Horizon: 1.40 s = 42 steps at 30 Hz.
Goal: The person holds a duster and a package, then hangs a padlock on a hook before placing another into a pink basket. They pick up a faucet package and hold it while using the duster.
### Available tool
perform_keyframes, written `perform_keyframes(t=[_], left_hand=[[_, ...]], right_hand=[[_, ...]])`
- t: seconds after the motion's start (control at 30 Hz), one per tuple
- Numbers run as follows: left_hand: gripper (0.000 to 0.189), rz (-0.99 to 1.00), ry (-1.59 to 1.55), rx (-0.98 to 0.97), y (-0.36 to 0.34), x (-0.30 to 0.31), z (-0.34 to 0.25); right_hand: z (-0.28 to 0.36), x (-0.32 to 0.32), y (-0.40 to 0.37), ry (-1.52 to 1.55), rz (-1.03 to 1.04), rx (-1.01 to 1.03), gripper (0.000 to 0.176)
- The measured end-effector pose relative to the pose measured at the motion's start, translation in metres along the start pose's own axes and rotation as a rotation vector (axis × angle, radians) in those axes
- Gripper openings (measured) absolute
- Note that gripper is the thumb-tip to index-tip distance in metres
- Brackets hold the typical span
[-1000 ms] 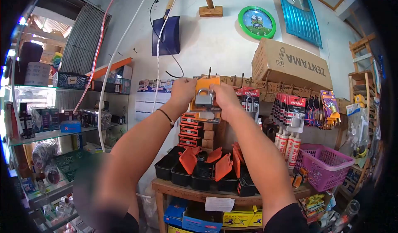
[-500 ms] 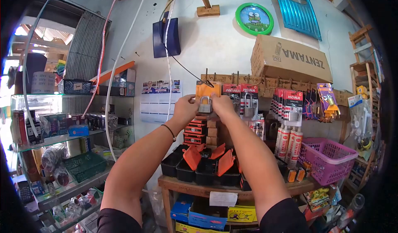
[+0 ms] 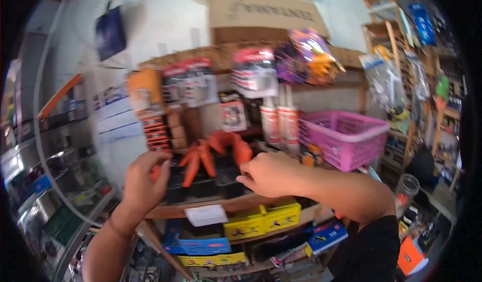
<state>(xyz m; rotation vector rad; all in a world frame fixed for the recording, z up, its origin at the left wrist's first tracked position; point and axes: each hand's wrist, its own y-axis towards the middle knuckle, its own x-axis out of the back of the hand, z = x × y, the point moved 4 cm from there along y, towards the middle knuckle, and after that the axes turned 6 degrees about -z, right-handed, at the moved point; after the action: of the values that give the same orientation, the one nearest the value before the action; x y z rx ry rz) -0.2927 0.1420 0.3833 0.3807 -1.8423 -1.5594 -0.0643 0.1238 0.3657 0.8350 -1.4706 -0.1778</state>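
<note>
Bins (image 3: 217, 180) lie mid-frame between left hand (image 3: 142, 181) and right hand (image 3: 271, 174); fingers curled, grip unclear in blur.

wooden shelf (image 3: 170, 212) | black bins (image 3: 198, 186) — orange lids (image 3: 202, 157) | pink basket (image 3: 341, 137) — right end

Free air between my left hand (image 3: 143, 181) and right hand (image 3: 271, 174); black bins (image 3: 211, 184) crowd just behind them, pink basket (image 3: 346, 139) blocks the right side.
</note>
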Motion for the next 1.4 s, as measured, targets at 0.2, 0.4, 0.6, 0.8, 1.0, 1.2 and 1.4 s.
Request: perform_keyframes(t=[0.2, 0.4, 0.6, 0.8, 1.0, 1.2, 1.4], left_hand=[[0.005, 0.165, -0.077, -0.256, 0.005, -0.124, -0.133], [0.007, 0.095, -0.416, -0.221, 0.054, -0.282, -0.215], [0.017, 0.286, -0.718, 0.21, 0.106, -0.387, -0.24], [0.022, 0.641, -0.468, 0.184, 0.11, -0.418, -0.246], [0.026, 0.509, -0.692, 0.388, 0.102, -0.417, -0.241], [0.025, 0.464, -0.812, 0.495, 0.101, -0.416, -0.241], [0.025, 0.471, -0.774, 0.42, 0.102, -0.417, -0.239]], right_hand=[[-0.172, 0.077, -0.09, 0.154, -0.37, -0.012, 0.023], [-0.306, 0.089, -0.084, 0.114, -0.143, 0.052, 0.022], [-0.351, 0.045, -0.039, -0.035, 0.455, 0.165, 0.021], [-0.391, -0.016, -0.027, -0.201, 1.017, 0.186, 0.026], [-0.414, -0.091, -0.014, -0.056, 1.196, 0.097, 0.037], [-0.404, -0.167, -0.031, 0.003, 1.152, 0.471, 0.046], [-0.393, -0.145, -0.03, 0.098, 1.057, 0.571, 0.05]])
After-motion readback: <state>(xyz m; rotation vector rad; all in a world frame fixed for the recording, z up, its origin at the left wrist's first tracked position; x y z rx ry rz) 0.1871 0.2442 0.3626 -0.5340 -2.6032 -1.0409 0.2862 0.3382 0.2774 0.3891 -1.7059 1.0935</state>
